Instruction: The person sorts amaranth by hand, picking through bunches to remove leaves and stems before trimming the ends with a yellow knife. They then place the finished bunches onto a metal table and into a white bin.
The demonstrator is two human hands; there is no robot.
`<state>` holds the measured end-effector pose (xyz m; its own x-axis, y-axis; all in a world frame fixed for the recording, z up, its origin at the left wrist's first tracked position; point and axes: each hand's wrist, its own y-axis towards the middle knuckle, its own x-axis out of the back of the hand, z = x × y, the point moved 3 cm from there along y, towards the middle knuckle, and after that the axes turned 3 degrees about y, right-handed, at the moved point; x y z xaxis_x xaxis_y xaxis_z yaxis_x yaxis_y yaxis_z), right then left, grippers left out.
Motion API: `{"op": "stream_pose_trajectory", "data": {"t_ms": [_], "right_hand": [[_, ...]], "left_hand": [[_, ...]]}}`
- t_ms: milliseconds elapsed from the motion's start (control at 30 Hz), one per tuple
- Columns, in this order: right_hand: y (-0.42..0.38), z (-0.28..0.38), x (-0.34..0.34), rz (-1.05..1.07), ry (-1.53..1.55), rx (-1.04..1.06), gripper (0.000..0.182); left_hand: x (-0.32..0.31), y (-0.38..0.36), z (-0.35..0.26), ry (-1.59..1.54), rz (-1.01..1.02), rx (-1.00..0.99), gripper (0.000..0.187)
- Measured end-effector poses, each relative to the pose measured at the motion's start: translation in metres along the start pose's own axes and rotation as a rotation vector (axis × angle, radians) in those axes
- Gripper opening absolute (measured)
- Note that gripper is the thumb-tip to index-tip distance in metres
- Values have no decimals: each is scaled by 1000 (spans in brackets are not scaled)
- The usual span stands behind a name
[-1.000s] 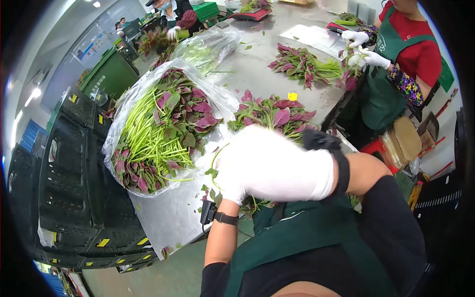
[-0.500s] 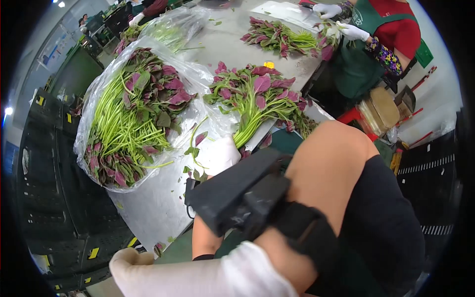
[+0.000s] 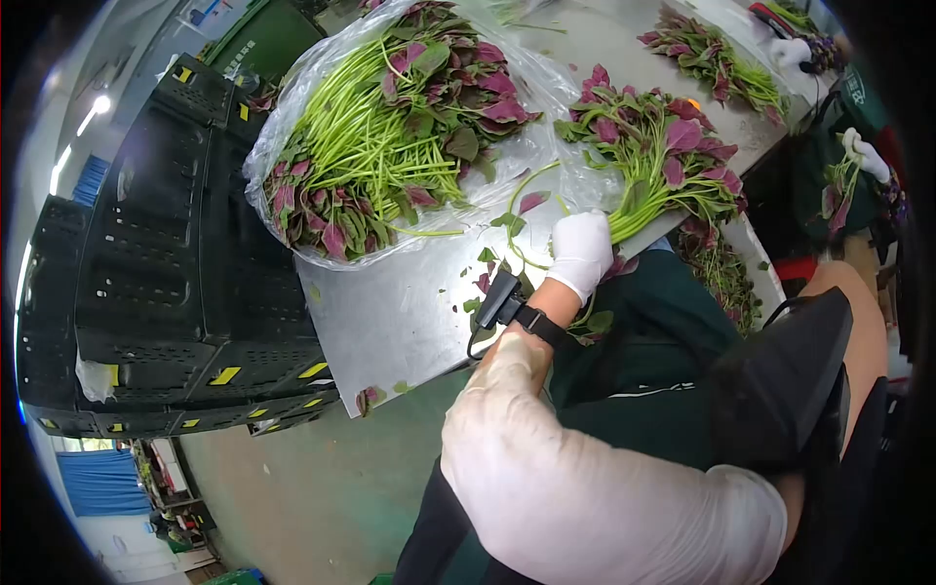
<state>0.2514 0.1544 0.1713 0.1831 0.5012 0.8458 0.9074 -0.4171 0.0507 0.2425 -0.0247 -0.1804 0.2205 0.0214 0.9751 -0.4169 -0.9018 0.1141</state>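
Note:
My left hand, in a white glove, is closed around the stem ends of a bunch of red-and-green amaranth at the table edge. A black strap with a small device circles that wrist. Close to the camera, my right hand, also white-gloved, lies across my left forearm below the strap; its fingers are blurred and mostly hidden. A larger black device sits on my right arm. A big heap of amaranth fills an open clear plastic bag beyond my left hand.
Black perforated crates are stacked left of the metal table. Loose leaves lie near my left wrist. At right, a white bin holds amaranth pieces. A co-worker's gloved hand holds a few stems; another bunch lies at the far edge.
The view has swung, so the table contents appear farther right and up. My right hand has moved from out past the table corner to my left forearm. My left hand stays on the bunch.

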Motion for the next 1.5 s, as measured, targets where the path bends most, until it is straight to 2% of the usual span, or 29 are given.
{"op": "stream_pose_trajectory", "data": {"t_ms": [100, 133, 167, 233, 267, 300, 333, 367, 400, 433, 467, 500, 567, 633, 700, 767, 833, 867, 967, 1167, 1200, 1433, 1500], "right_hand": [[-3, 11, -9, 63, -124, 19, 26], [1, 18, -18, 100, -178, 22, 27], [-6, 20, -19, 100, -124, 46, 26], [-13, 14, -19, 105, -17, 94, 25], [-9, 27, -52, -103, 13, 44, 17], [-9, 31, -70, -313, 36, -4, 13], [-15, 41, -83, -198, 315, -93, 13], [-27, 59, -124, -440, 642, -142, 17], [-41, 48, -148, -425, 925, -130, 17], [-55, 46, -179, -402, 969, -139, 14], [-65, 44, -211, -333, 907, -226, 13], [-81, 30, -230, -136, 948, -432, 12], [-123, 12, -261, -48, 754, -647, 12], [-156, 0, -281, 68, 843, -777, 14], [-174, -14, -279, 30, 850, -895, 16], [-180, -27, -287, -98, 909, -984, 17], [-179, -45, -299, -363, 854, -1002, 15], [-177, -56, -306, -429, 798, -965, 18], [-156, -83, -315, -484, 671, -908, 19], [-125, -84, -348, -176, 506, -864, 8], [-124, -80, -353, -241, 494, -876, 6], [-129, -61, -371, -289, 509, -991, 3], [-128, -60, -375, -240, 510, -958, 5]], "left_hand": [[54, -14, -9, -57, -8, -58, 13], [45, -10, -8, -28, 21, -6, 12], [22, -5, -4, -30, 6, -34, 11], [36, -7, -6, -32, 6, -25, 13], [45, -7, -7, -17, 141, -30, 18], [64, -14, -17, 11, 62, 9, 20], [59, -11, -14, 16, 91, -22, 20], [53, -8, -8, 24, 116, -52, 20], [50, -7, -5, 20, 152, -56, 22], [47, -5, -4, 19, 182, -60, 25], [45, -5, -2, 33, 169, -76, 25], [44, -5, -3, 56, 156, -62, 23], [49, -5, -6, 85, 175, -65, 20], [50, -5, -7, 90, 163, -65, 19], [51, -6, -9, 119, 185, -52, 23], [51, -8, -10, 91, 163, -45, 22], [56, -9, -12, 76, 159, -27, 22], [53, -8, -11, 108, 220, -12, 22], [43, -9, -6, 133, 174, -6, 22], [49, -10, -10, 111, 154, -26, 25], [49, -10, -10, 110, 152, -25, 25], [50, -12, -10, 102, 118, -64, 27], [51, -11, -13, 123, 139, -39, 27]]}}
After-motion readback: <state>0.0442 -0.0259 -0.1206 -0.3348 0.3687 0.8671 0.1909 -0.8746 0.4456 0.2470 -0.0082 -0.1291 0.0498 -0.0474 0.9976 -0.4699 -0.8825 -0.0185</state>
